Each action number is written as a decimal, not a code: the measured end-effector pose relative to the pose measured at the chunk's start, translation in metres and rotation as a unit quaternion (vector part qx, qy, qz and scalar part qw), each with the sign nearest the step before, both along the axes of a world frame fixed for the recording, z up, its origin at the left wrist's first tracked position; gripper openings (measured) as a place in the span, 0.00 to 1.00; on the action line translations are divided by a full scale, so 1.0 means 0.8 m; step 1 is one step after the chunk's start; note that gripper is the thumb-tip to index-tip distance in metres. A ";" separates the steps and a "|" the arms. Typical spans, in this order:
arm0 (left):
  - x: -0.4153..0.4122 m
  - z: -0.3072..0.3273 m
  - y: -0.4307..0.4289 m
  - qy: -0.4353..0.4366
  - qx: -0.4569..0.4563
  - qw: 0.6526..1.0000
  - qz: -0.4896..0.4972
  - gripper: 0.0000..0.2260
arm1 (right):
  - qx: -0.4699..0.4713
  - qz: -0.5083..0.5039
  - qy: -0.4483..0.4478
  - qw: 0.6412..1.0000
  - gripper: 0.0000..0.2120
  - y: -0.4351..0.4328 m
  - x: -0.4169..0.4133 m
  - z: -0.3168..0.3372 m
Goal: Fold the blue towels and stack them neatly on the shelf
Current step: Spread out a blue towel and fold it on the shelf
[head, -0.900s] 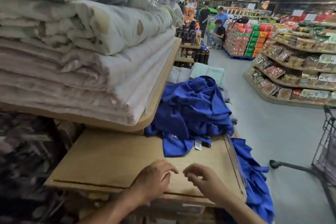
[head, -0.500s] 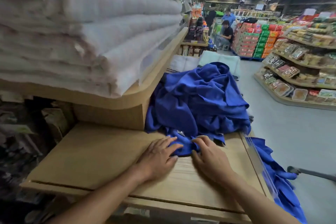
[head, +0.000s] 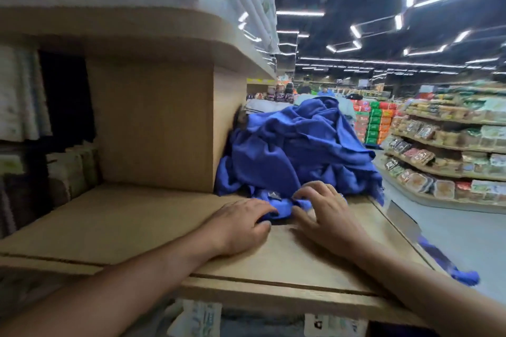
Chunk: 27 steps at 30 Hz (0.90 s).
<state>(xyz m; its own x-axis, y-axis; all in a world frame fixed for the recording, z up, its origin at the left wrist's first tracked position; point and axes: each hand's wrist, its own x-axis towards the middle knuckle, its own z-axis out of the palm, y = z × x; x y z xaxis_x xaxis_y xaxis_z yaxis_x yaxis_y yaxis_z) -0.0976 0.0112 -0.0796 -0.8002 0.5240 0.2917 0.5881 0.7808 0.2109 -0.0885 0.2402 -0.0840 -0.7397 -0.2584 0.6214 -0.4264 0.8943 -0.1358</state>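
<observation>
Blue towels (head: pixel 295 150) heaped on wooden shelf (head: pixel 123 221); left hand (head: pixel 241 223) grips near hem, right hand (head: pixel 321 209), fingers arched, pinches it alongside. Best move: draw one towel clear, spread flat before folding.

The scene is taken from one wide-angle camera worn on the head. It is held close to the wooden shelf (head: pixel 131 227), little above its board, and is aimed forward and slightly down. The blue towels (head: pixel 295 145) are met straight ahead, with the left hand (head: pixel 241 224) and right hand (head: pixel 325 216) near mid-frame. The store aisle (head: pixel 451 227) is seen far off at right.
</observation>
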 end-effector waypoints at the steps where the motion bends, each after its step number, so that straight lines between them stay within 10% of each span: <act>1: 0.002 0.001 -0.001 -0.002 0.004 1.000 0.003 0.19 | -0.007 -0.004 0.001 1.000 0.10 -0.001 0.001 0.001; 16: 0.021 0.012 -0.002 -0.043 0.040 0.996 0.068 0.19 | -0.214 -0.125 0.087 0.965 0.08 0.034 -0.048 0.093; 27: -0.003 0.006 -0.002 -0.033 0.051 0.997 0.052 0.17 | -0.142 -0.268 -0.017 0.953 0.10 0.106 -0.156 0.141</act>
<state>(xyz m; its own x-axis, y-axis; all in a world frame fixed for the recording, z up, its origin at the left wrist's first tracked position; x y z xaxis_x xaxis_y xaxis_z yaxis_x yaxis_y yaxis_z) -0.1000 0.0097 -0.0750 -0.8681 0.4069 0.2844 0.4869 0.8094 0.3283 -0.2132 0.3247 0.0289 -0.7393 0.3373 0.5829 0.0907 0.9075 -0.4101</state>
